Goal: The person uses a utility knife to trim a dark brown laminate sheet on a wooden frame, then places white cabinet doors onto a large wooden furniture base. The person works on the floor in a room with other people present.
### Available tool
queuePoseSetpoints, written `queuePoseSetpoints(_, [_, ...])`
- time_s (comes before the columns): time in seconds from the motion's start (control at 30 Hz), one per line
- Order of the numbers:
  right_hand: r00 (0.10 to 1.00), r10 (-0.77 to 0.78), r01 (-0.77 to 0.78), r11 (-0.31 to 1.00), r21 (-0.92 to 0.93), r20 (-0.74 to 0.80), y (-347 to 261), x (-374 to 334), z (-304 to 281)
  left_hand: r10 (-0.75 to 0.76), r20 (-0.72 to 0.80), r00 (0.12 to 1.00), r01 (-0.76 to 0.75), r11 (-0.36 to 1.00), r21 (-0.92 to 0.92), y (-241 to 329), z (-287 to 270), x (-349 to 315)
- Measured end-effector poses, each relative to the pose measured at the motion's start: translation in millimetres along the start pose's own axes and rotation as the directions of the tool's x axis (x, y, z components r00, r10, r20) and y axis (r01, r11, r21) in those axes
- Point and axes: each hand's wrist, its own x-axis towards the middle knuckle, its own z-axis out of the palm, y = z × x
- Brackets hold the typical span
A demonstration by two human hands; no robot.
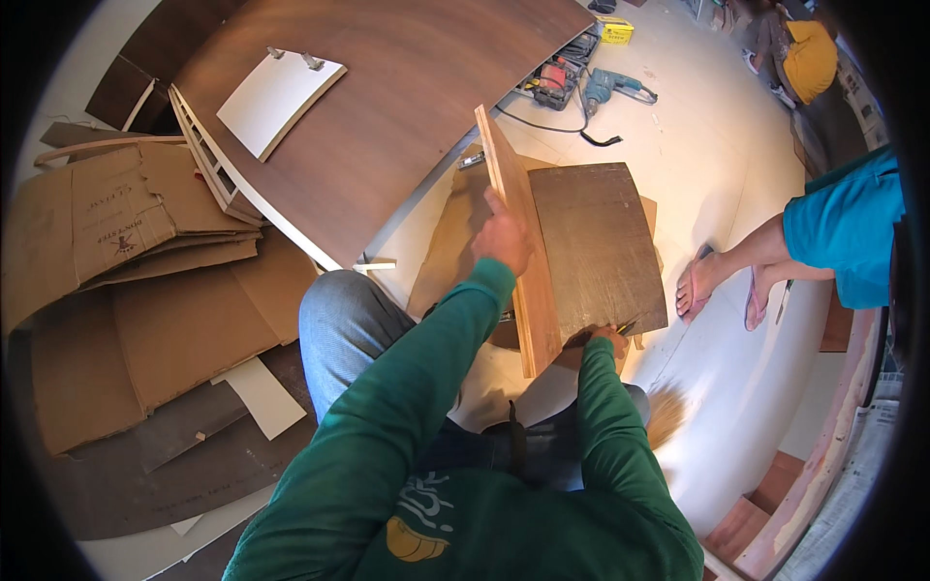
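We see L hand (504, 237) clasping a long tan wooden board (528, 281) on edge, prob. to steady it; right of this grip, a dark-brown rectangular wood-grained panel (599, 242) w/ R hand (607, 341) at its near edge, pinch unclear to us.

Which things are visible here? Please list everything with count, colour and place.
Wooden board: one, light brown, upright, middle
Dark panel: one, brown, right of board
Flat cardboard: count unclear, tan, beneath dark panel
Large panel: one, brown, upper left
White board: one, white, on large panel
Cardboard pile: several sheets, tan, left
Drill: one, blue-green, top
Red tool: one, red, left of drill
Yellow box: one, yellow, behind drill
Shorts: one pair, teal, another person's, right
Sandals: two, pink, that person's feet
Bristly thing: one, tan, lower right
Left hand: one, on wooden board
Right hand: one, at dark panel's edge
Sleeves: two, green, bottom
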Motion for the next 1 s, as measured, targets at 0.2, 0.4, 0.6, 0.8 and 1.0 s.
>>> queuePoseSetpoints(0.2, [0.998,-0.050,0.062,0.921,0.384,-0.041,22.0,24.8,8.2,-0.055,0.064,0.996,0.057,0.998,-0.030,-7.4,-7.8,0.4])
queuePoseSetpoints(0.4, [0.971,-0.045,-0.107,0.797,0.595,0.236,25.7,28.5,-10.9,-0.103,0.129,0.986,0.110,0.993,-0.045,-0.6,-19.1,-1.6])
queuePoseSetpoints(0.6, [0.961,-0.118,-0.119,0.643,0.757,0.252,7.1,-10.0,-65.1,0.130,-0.275,0.953,-0.158,0.984,-0.084,-10.9,-2.5,-9.5])
queuePoseSetpoints(0.8, [0.830,-0.522,0.229,0.641,0.733,0.197,-8.6,-40.4,-106.1,0.063,-0.388,0.919,-0.232,0.884,-0.406,-57.4,33.8,-1.3])
queuePoseSetpoints(1.0, [0.685,-0.714,0.636,0.489,0.597,-0.145,-16.1,-62.0,-101.0,0.079,-0.237,0.968,-0.180,0.881,-0.438,-84.8,50.6,23.1])
